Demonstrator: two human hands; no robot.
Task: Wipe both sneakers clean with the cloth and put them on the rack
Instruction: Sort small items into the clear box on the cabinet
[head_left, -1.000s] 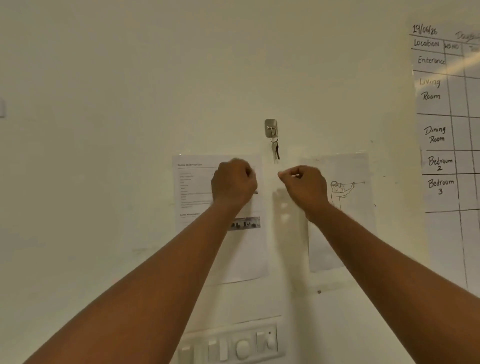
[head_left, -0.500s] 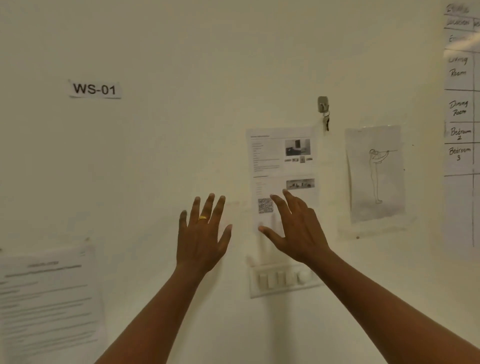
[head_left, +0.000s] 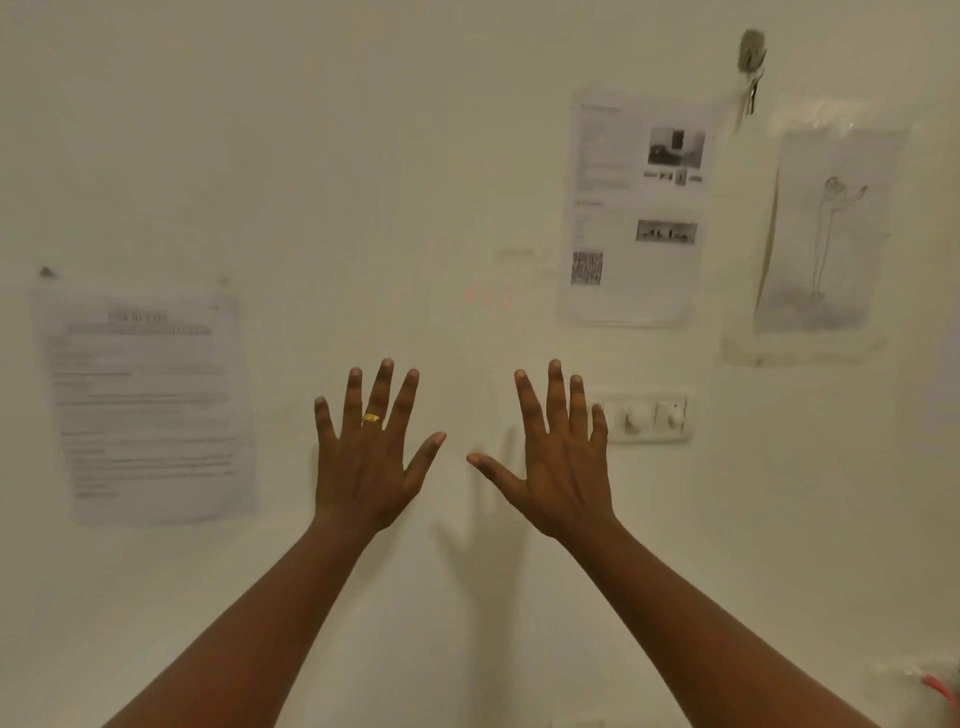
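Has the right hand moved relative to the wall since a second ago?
Yes. The right hand has dropped: then fisted beside the printed sheet, under the key hook, now spread open below that sheet, beside the switch plate.

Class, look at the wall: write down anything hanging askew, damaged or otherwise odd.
The figure drawing at upper right looks slightly tilted, and its left edge seems to curl away from the wall.
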